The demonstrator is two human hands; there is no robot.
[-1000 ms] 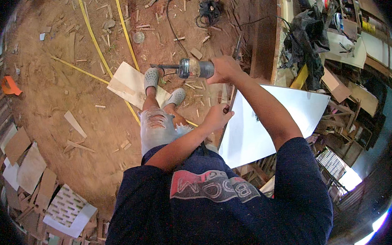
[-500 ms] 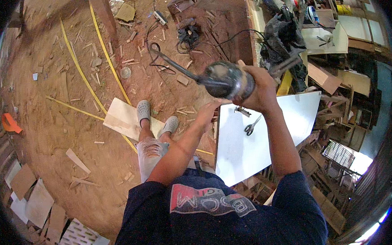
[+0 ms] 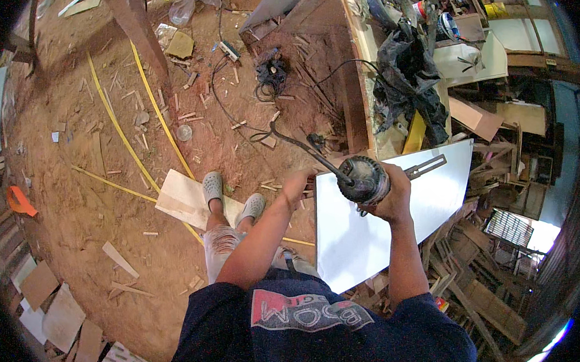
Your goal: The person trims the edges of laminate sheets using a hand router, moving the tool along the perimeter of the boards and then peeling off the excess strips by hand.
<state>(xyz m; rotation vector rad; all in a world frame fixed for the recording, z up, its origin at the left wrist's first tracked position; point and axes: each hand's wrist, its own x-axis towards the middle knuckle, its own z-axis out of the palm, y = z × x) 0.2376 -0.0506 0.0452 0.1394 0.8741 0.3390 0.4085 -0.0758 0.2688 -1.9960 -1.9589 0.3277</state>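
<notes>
A dark, round-bodied trim router (image 3: 364, 180) with a thick cord is in my right hand (image 3: 395, 194), whose fingers wrap round its body. It is over the upper part of a glossy white panel (image 3: 367, 242), and a slotted metal bar (image 3: 427, 166) sticks out to its right. I cannot make out whether the router touches the panel. My left hand (image 3: 297, 186) is closed at the panel's upper left corner and grips its edge; some fingertips are hidden. The scissors seen earlier on the panel are out of sight behind the router and my right hand.
A bench (image 3: 355, 57) bears a black plastic bag (image 3: 409, 67) and a bucket (image 3: 385, 2). The cord runs toward a power strip (image 3: 229, 51) on the dirt floor. A board (image 3: 181, 197) lies by my feet, near yellow strips (image 3: 116, 115). Scrap wood (image 3: 483, 302) is piled right.
My right hand has brought the router down and toward me over the panel, now covering the scissors. The slotted bar shows more plainly. My left hand has shifted slightly nearer, still at the corner.
</notes>
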